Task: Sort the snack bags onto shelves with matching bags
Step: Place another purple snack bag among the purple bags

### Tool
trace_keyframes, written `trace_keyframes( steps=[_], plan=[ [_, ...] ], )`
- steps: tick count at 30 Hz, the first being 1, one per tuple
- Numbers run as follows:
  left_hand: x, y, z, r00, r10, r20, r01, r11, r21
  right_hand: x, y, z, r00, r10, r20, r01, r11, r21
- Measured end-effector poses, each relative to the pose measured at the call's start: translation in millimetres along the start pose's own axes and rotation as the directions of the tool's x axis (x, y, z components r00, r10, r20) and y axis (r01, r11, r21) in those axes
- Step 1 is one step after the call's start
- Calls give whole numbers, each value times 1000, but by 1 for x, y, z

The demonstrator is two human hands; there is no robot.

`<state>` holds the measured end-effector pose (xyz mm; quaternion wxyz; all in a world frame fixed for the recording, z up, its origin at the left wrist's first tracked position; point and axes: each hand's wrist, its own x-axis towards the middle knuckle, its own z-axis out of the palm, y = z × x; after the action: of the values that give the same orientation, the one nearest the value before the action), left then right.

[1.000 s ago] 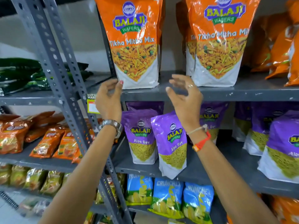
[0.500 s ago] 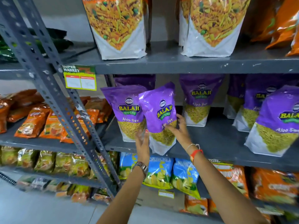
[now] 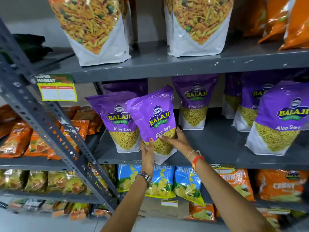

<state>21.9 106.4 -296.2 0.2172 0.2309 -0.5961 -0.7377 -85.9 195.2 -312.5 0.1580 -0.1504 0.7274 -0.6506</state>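
Note:
A purple Aloo Sev bag (image 3: 154, 118) leans tilted at the front edge of the grey middle shelf (image 3: 214, 144), its bottom corner hanging over the edge. My left hand (image 3: 148, 151) grips its lower left side and my right hand (image 3: 175, 139) grips its lower right side. Another purple Aloo Sev bag (image 3: 117, 121) stands upright just behind it to the left. More of the same purple bags (image 3: 194, 104) stand further back and a large one (image 3: 280, 119) stands to the right.
The shelf above (image 3: 167, 66) carries big Tikha Mitha Mix bags (image 3: 95, 29). Blue chip bags (image 3: 187, 183) and orange bags (image 3: 235, 183) fill the shelf below. A slanted perforated metal post (image 3: 50, 124) separates a left rack holding small orange packets (image 3: 15, 139).
Both hands came down from the top shelf to the middle shelf and took hold of the tilted purple Aloo Sev bag. The view dropped with them.

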Motion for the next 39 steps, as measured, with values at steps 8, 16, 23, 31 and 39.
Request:
trace_keyframes(
  steps=[8, 16, 23, 31, 39],
  plan=[
    [27, 22, 25, 994, 35, 108, -46, 994, 102, -18, -11, -34, 973, -151, -176, 147, 988, -39],
    [46, 21, 75, 926, -52, 373, -32, 976, 214, -29, -3, -85, 899, -139, -415, 109, 990, -94],
    [40, -7, 94, 886, -144, 440, 15, 959, 284, -38, 29, -105, 880, -52, -473, 27, 998, -60],
    [43, -16, 92, 854, -201, 480, 87, 965, 249, -40, 34, -104, 874, -73, -480, 45, 997, -69],
    [48, -15, 103, 862, -203, 465, 105, 968, 228, -28, 32, -108, 875, -11, -485, 10, 1000, -4]
  ],
)
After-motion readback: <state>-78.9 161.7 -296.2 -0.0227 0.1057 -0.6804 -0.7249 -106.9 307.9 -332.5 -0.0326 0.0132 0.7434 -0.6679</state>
